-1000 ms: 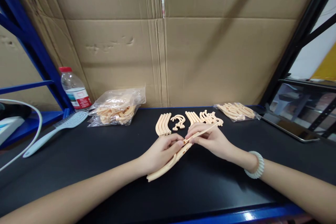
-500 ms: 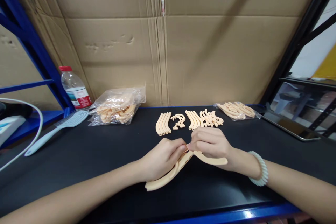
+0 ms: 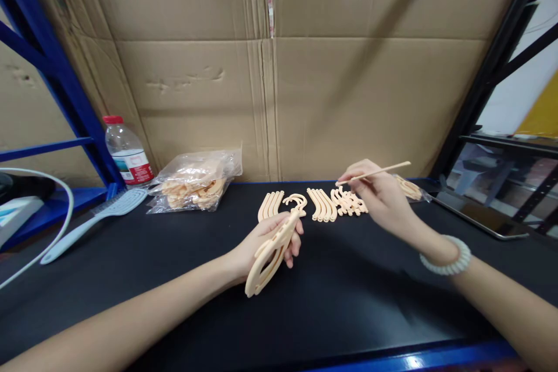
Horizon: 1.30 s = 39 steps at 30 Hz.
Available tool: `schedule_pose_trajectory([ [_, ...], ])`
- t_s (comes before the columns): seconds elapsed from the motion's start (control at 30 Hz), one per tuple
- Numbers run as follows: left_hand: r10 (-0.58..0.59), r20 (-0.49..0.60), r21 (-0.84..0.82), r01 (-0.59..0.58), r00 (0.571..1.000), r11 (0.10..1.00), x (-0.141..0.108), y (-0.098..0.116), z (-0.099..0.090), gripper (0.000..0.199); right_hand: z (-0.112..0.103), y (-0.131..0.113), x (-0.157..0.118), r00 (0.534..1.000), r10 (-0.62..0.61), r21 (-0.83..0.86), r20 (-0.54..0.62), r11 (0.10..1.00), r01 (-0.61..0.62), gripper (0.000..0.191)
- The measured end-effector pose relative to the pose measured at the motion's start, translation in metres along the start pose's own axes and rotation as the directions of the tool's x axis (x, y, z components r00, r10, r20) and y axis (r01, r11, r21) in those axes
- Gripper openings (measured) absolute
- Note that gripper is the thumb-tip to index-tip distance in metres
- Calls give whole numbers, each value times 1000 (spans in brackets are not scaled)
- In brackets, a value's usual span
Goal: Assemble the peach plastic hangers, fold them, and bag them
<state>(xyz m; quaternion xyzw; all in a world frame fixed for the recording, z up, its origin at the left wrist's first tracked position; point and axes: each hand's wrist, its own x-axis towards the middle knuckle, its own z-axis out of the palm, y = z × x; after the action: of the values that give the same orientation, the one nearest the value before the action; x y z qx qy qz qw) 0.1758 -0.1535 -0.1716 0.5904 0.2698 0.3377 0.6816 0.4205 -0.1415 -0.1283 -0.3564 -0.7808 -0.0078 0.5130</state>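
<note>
My left hand [image 3: 271, 238] is closed around a cream plastic folding hanger [image 3: 272, 253], its curved slotted arms tilted up and to the right. My right hand [image 3: 372, 189], away to the right, pinches a hanger arm [image 3: 386, 169] seen edge-on as a thin strip. Beyond my hands lie a row of curved hanger arms [image 3: 271, 204], some hanger hooks [image 3: 297, 200], a second row of arms [image 3: 321, 204] and a cluster of small curved parts [image 3: 347, 202]. The right hand is nearest to that cluster and partly covers the view behind it.
Bagged cream parts [image 3: 196, 183] lie at the back left, with another bag [image 3: 410, 188] at the back right. A bottle [image 3: 131, 154], a pale blue hairbrush [image 3: 102, 216] and a white cable [image 3: 65, 209] are left. A dark tablet-like slab [image 3: 477, 209] lies right. Cardboard [image 3: 196, 81] walls the back.
My hands have come apart. The right hand has moved up and right with the hanger arm, now edge-on. The left has turned the hanger more upright. The view has tilted slightly upward.
</note>
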Motion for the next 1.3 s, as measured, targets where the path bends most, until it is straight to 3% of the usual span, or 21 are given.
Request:
schedule_pose_trajectory([
  [0.07,31,-33,-109,-34,999,993,4,0,-5,20,-9,30,7,967,216,-64,134,976,-209,21],
  [0.13,31,-62,-198,-43,998,979,5,0,-8,18,-17,59,10,883,390,-148,262,920,-363,25],
  [0.17,23,-71,-239,-39,997,970,6,0,-9,17,-20,70,10,852,452,-202,264,890,-410,30],
  [0.33,-43,-94,-354,7,995,935,7,0,-10,18,-22,92,7,722,579,-453,379,796,-401,40],
  [0.5,-82,-134,-360,28,988,933,6,6,-7,20,-9,96,-1,702,596,-482,390,781,-396,35],
  [0.6,-103,-183,-330,38,978,943,5,9,-4,18,-6,98,-4,738,588,-533,333,762,-367,24],
  [0.67,-114,-208,-320,43,971,947,4,9,-4,17,-6,91,-4,778,561,-563,283,754,-339,25],
  [0.73,-121,-222,-318,45,968,947,4,8,-5,18,-5,74,-2,850,459,-539,259,799,-267,25],
  [0.77,-122,-226,-320,45,967,946,5,7,-5,19,-4,61,-2,891,366,-495,269,846,-197,26],
  [0.8,-125,-229,-324,46,965,945,5,7,-5,20,-1,45,-3,939,199,-406,281,911,-72,27],
  [0.83,-126,-233,-329,44,964,943,5,6,-5,20,2,28,-5,951,-5,-274,309,957,94,27],
  [0.9,-119,-243,-339,31,963,940,6,5,-4,21,10,-7,-11,872,-288,-52,395,941,334,24],
  [0.97,-106,-254,-338,14,961,941,6,5,-3,21,20,-34,-21,725,-430,69,538,880,470,22],
  [1.03,-109,-266,-337,14,958,941,6,6,-2,21,28,-49,-29,626,-476,75,617,828,556,18],
  [1.07,-121,-270,-345,22,955,938,6,7,-2,21,32,-51,-32,608,-481,66,632,815,576,18],
  [1.13,-148,-261,-377,41,954,926,5,8,-2,25,38,-48,-37,625,-462,40,630,822,568,18],
  [1.2,-138,-225,-400,38,965,916,4,8,-1,44,44,-41,-40,658,-433,11,616,840,542,17],
  [1.3,-73,-217,-286,8,973,958,2,5,2,52,49,-33,-42,701,-420,-88,577,821,564,18],
])
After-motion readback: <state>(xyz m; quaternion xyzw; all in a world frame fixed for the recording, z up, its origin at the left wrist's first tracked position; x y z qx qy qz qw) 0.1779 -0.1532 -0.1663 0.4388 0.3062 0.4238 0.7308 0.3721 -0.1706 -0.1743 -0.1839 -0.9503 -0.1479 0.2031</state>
